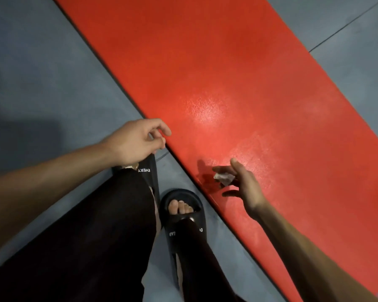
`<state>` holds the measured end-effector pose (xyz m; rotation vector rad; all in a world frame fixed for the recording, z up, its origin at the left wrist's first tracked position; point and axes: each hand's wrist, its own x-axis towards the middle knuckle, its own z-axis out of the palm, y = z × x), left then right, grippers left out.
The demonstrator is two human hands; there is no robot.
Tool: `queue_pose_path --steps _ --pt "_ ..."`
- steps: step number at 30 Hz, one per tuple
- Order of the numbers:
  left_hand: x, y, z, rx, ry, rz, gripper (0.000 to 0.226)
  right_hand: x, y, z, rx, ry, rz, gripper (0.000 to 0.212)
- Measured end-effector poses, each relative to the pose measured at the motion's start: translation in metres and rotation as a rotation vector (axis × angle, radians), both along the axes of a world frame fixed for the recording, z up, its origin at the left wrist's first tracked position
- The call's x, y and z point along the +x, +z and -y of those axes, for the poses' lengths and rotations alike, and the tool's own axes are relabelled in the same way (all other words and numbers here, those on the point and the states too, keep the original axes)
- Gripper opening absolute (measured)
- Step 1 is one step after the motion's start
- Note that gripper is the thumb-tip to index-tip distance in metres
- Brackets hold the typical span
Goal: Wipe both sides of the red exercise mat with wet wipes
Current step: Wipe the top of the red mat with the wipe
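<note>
The red exercise mat (238,88) lies flat on the grey floor, running diagonally from top left to bottom right. My right hand (242,186) hovers over the mat near its lower left edge and holds a small crumpled white wet wipe (223,178) between thumb and fingers. My left hand (138,140) hangs just off the mat's left edge with its fingers loosely curled and nothing in them. A wet sheen shows on the mat ahead of my right hand.
My two feet in black slides (183,214) stand on the grey floor (42,73) beside the mat's left edge. Black trouser legs fill the lower left. A floor seam runs at the top right.
</note>
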<state>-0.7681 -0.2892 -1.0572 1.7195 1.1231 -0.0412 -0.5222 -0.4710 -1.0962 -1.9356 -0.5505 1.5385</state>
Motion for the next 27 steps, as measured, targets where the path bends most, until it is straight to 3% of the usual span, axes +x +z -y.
queue_pose_path --steps 1,4,8,14,20,27 --pt "0.005 -0.007 -0.002 0.006 -0.058 -0.021 0.018 -0.002 -0.005 -0.002 0.006 0.021 0.056 0.043" --pt "0.016 -0.028 -0.001 0.014 -0.153 -0.052 0.016 -0.005 -0.021 -0.003 0.087 0.114 0.233 0.008" --pt "0.017 -0.060 0.011 -0.047 -0.063 -0.035 0.014 -0.005 -0.039 0.001 0.051 0.134 0.427 0.021" --pt "0.004 -0.079 0.028 -0.039 0.002 -0.091 0.015 0.007 -0.047 0.001 0.078 0.141 0.635 0.002" --pt "0.002 -0.081 0.027 -0.022 -0.009 -0.086 0.017 0.031 -0.046 -0.006 0.217 0.411 0.741 0.017" --pt "0.003 -0.079 0.028 0.011 -0.020 -0.123 0.029 0.091 -0.037 -0.068 0.187 0.511 0.978 0.033"
